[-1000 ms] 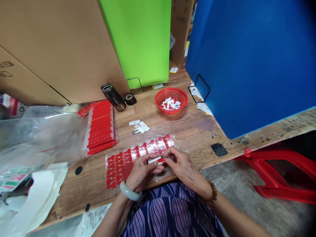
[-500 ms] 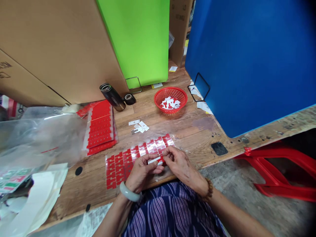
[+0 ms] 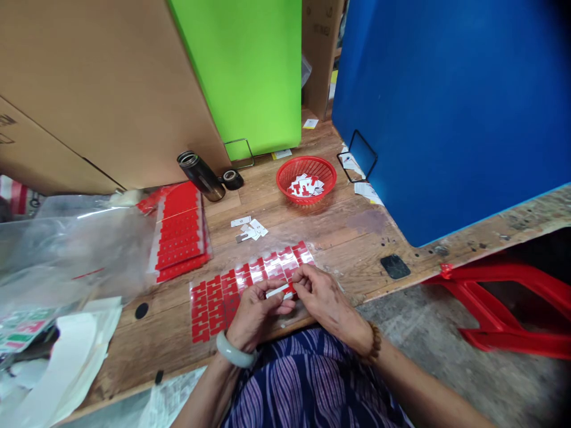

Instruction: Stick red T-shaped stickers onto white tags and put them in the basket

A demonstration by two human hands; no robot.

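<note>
My left hand (image 3: 256,307) is closed on a small white card (image 3: 277,291), held between thumb and fingers. At the card's right end, the fingertips of my right hand (image 3: 322,297) pinch a red sticker (image 3: 290,288), which appears to touch the card; its outline is partly covered by the fingers. Beneath and behind both hands lies a clear sheet of red T-shaped stickers (image 3: 217,307) in rows. A few loose white cards (image 3: 257,227) lie beyond that sheet. Farther back, a red plastic basket (image 3: 282,187) holds white pieces, some bearing red stickers.
A stack of red sticker sheets (image 3: 179,232) sits left, beside plastic bags (image 3: 102,249). A dark tumbler (image 3: 201,176) and black tape roll (image 3: 232,179) stand behind. Green (image 3: 254,71) and blue (image 3: 428,119) boards rise at the back. A red stool (image 3: 495,297) is right of the table.
The view has shifted very slightly. Both hands keep nearly the same pose around the card, with only small fingertip movement at the red sticker.
</note>
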